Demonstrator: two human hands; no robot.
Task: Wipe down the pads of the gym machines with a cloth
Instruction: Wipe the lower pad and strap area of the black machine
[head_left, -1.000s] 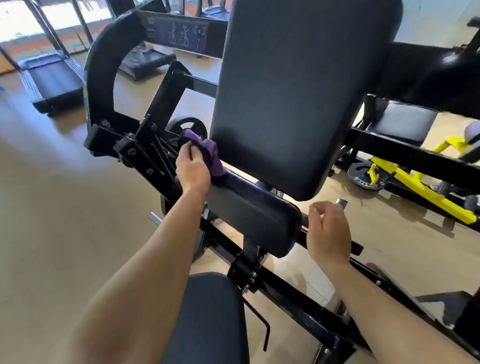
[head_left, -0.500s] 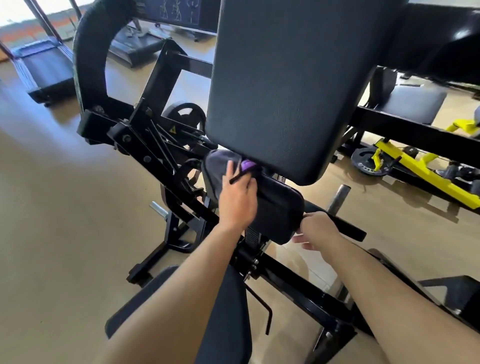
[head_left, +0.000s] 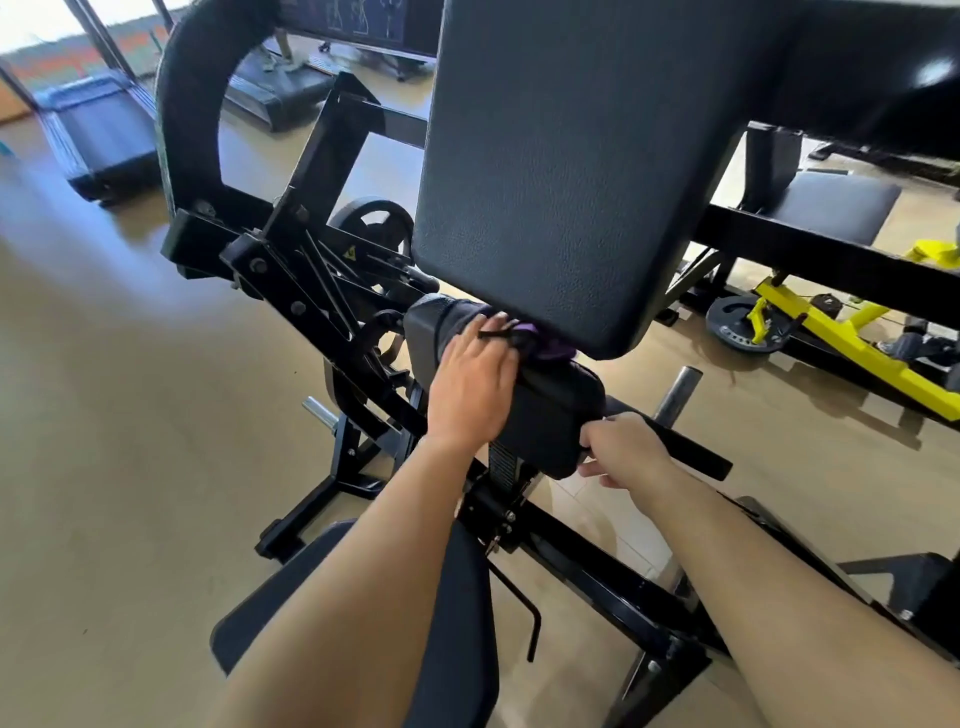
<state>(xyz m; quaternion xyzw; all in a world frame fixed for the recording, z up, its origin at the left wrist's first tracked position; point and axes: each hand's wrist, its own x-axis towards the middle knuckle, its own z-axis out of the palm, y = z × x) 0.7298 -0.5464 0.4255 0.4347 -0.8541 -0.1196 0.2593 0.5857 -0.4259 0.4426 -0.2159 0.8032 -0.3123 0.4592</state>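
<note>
Left hand (head_left: 470, 384) lies palm-down on top of the small pad (head_left: 563, 415). Its fingers are bent over a bunched purple cloth (head_left: 551, 347), pressing it into the vinyl. Most of the cloth is under the fingers; only a purple fold shows just past the fingertips, wedged where the small pad meets the lower edge of the big back pad (head_left: 561, 171). A thin black cord crosses the fingers (its origin is unclear).

Right hand (head_left: 623, 449) grips the small pad's near corner, below and to the right of the cloth hand, with the fingers curled under the edge. My reading is that this grip steadies the pad, which sits on a post and might swivel or rock under wiping pressure.

A black handle bar (head_left: 693, 451) runs just behind the right hand; I cannot tell whether they touch. The seat pad (head_left: 457, 639) is below both forearms, nearest the body.

The palm-flat hold looks right for this job, spreading pressure over the pad's curved top. The cloth sits at the seam probably because grime collects there. The back pad above the cloth hand and the seat show no sign either way of having been wiped.
</note>
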